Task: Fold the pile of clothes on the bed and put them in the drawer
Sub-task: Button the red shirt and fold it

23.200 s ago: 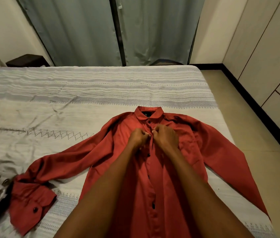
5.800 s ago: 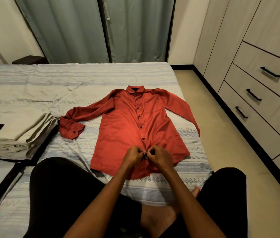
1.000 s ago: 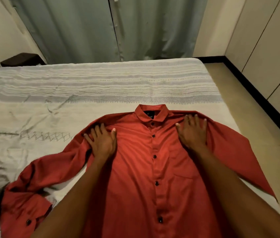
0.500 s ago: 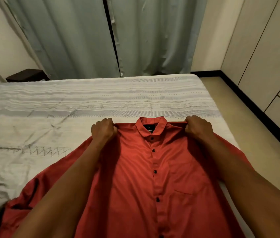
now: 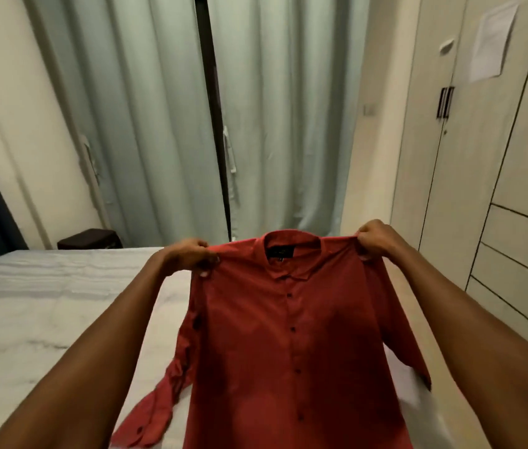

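One red shirt (image 5: 288, 345) and two hands are in view. The left hand (image 5: 191, 257) pinches the shirt's left shoulder seam, fingers curled tight round the cloth; the right hand (image 5: 374, 236) grips the other shoulder the same way. The shirt hangs between them, buttoned, collar up, above the bed (image 5: 45, 303), one sleeve trailing onto the sheet. Two pale green curtains (image 5: 159, 124) hang behind; wardrobe drawers (image 5: 522, 270) stand at right, partly hidden by the right forearm.
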### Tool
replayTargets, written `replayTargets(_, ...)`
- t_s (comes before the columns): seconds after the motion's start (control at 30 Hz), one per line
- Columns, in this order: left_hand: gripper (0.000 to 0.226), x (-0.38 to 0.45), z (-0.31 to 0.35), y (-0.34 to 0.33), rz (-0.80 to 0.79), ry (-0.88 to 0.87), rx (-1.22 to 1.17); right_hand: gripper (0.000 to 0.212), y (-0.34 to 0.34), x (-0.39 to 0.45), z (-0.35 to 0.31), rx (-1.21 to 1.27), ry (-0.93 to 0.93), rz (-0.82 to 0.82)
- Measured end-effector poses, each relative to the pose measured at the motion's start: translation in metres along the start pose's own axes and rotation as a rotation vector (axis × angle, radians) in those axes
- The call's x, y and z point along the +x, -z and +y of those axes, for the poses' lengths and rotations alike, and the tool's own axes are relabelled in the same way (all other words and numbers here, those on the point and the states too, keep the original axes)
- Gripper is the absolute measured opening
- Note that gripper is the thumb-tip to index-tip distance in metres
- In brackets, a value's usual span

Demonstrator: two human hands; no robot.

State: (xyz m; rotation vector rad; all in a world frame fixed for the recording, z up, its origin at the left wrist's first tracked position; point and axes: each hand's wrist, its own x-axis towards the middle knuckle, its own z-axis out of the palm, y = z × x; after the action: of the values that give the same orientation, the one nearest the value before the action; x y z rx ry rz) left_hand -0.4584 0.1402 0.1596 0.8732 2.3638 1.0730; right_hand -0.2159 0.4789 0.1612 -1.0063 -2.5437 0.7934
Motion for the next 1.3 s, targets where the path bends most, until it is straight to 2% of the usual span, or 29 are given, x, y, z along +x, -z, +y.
replayTargets(0.17, 0.015, -0.065, 0.048, 0.043, -0.142, 0.007, 0.243, 0.013, 0.073, -0.074, -0.048, -0.041, 0.076, -0.320)
replayTargets(0.23, 0.010, -0.088, 0.061, 0.049, -0.231, 0.065, 0.181, 0.014, 0.091, -0.096, -0.062, 0.070, 0.022, -0.526)
replayTargets(0.3, 0.015, -0.103, 0.068, 0.056, -0.264, 0.136, 0.061, 0.022, 0.105, -0.110, -0.070, 0.196, -0.075, -0.664)
replayTargets(0.4, 0.021, -0.113, 0.077, 0.070, -0.301, 0.210, -0.059, 0.021, 0.124, -0.112, -0.078, 0.228, -0.145, -0.701)
replayTargets(0.47, 0.025, -0.109, 0.080, 0.077, -0.328, 0.254, 0.016, 0.016, 0.131, -0.105, -0.083, 0.197, -0.166, -0.705)
replayTargets(0.57, 0.017, -0.089, 0.077, 0.080, -0.312, 0.352, 0.155, 0.015, 0.121, -0.081, -0.084, 0.029, -0.214, -0.688)
replayTargets(0.63, 0.022, -0.058, 0.072, 0.078, -0.228, 0.363, 0.177, 0.018, 0.102, -0.051, -0.083, -0.069, -0.248, -0.646)
replayTargets(0.7, 0.023, -0.019, 0.070, 0.075, -0.044, 0.273, 0.185, 0.020, 0.080, -0.013, -0.083, -0.114, -0.215, -0.558)
replayTargets(0.73, 0.027, 0.001, 0.070, 0.074, 0.074, 0.195, 0.238, 0.020, 0.071, 0.007, -0.084, -0.140, -0.145, -0.444)
replayTargets(0.8, 0.040, 0.041, 0.074, 0.074, 0.340, 0.033, 0.384, 0.023, 0.058, 0.045, -0.092, -0.203, 0.050, -0.033)
replayTargets(0.87, 0.041, 0.075, 0.085, 0.078, 0.603, -0.095, 0.396, 0.030, 0.056, 0.077, -0.106, -0.181, 0.187, 0.313)
replayTargets(0.97, 0.040, 0.097, 0.112, 0.094, 0.837, -0.173, 0.282, 0.032, 0.074, 0.107, -0.136, -0.078, 0.355, 0.535)
replayTargets(1.03, 0.036, 0.102, 0.130, 0.112, 0.931, -0.180, 0.255, 0.033, 0.098, 0.114, -0.155, -0.039, 0.424, 0.630)
replayTargets(1.1, 0.033, 0.102, 0.142, 0.128, 0.975, -0.300, 0.177, 0.034, 0.119, 0.112, -0.165, -0.027, 0.474, 0.708)
replayTargets(1.2, 0.026, 0.084, 0.149, 0.133, 0.982, -0.540, 0.126, 0.032, 0.138, 0.093, -0.163, -0.037, 0.468, 0.769)
replayTargets(1.3, 0.021, 0.047, 0.131, 0.116, 0.930, -0.650, 0.226, 0.030, 0.135, 0.056, -0.141, -0.022, 0.467, 0.748)
